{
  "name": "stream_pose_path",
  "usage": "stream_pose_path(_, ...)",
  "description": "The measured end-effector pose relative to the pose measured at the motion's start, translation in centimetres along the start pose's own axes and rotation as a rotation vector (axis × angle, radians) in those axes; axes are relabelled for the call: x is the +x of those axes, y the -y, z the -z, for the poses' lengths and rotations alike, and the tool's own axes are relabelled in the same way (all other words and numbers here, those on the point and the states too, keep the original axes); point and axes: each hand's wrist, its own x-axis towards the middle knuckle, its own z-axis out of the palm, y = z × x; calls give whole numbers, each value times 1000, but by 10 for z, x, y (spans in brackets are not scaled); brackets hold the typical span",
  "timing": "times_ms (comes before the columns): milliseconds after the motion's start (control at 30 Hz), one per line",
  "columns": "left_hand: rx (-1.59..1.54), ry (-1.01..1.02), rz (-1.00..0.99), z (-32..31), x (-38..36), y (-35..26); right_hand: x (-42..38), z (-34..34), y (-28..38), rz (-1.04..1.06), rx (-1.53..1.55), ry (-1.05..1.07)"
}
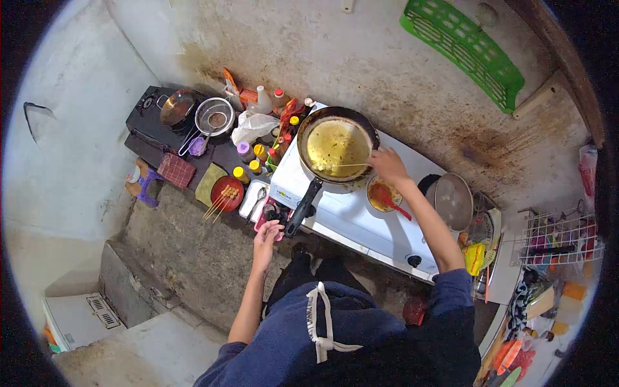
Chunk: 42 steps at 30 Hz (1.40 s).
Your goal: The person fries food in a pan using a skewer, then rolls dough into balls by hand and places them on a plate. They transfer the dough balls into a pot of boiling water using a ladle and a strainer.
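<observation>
Skewer over oiled pan

Before you: thin, pale skewer (350, 165), lying nearly crosswise over the near part of the frying pan (372, 132); pale matter around its left end, detail too small to tell. Pan round, dark-rimmed, on your white stovetop, black handle angled back toward you past the front edge. Yellow oil (336, 143) inside, dark specks scattered through.

From where I stand, I see a person in a dark blue top (361, 329). The sleeves (454, 293) are dark blue too, and they stop above the elbows. A thick, cream-white string (325, 332) with a knot and small dark letters shows on the front. The pants (306, 274) are black.
</observation>
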Motion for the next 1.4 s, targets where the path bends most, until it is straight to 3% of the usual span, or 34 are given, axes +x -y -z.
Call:
stream_pose_path(300, -19, -83, -5, 14, -12, 5, 31, -19, -27, 42, -149, 59)
stream_pose_path(367, 23, -109, 30, 19, -15, 3, 35, -39, -33, 81, -156, -162)
stream_pose_path(400, 25, -115, 29, 21, -16, 1, 38, -40, -30, 84, -151, -164)
stream_pose_path(567, 7, -108, 15, 24, -19, -4, 46, -12, -8, -246, -76, -159)
stream_pose_path(700, 49, -65, 11, 19, -7, -7, 24, 27, 13, -312, 86, -270)
stream_pose_path(767, 22, 2, 8, 13, 2, -9, 6, 41, 27, -385, 342, -301)
stream_pose_path(900, 116, 117, -52, -2, 17, -13, -32, 57, 71, -468, 569, -401)
stream_pose_path(967, 117, 188, -75, -12, 21, -19, -49, 60, 95, -557, 688, -218)
stream_pose_path(1033, 93, 294, -82, -26, 23, -25, -60, 65, 128, -652, 958, -255)
stream_pose_path(1067, 82, 345, 19, -40, 16, -37, -63, 63, 147, -665, 954, -263)
stream_pose_path(1133, 60, 439, 11, -77, 6, -47, -69, 57, 184, -604, 959, -508)
stream_pose_path(1200, -221, 500, 338, -109, -8, -48, -73, 66, 212, -616, 990, -592)
stream_pose_path(1267, -243, 608, 356, -136, -23, -52, -77, 67, 229, -626, 1021, -671)
stream_pose_path(1300, -345, 668, 280, -144, -17, -4, -80, 66, 235, -706, 993, -661)
stream_pose_path(1400, -396, 727, 387, -168, -33, -22, -89, 68, 226, -864, 937, -684)
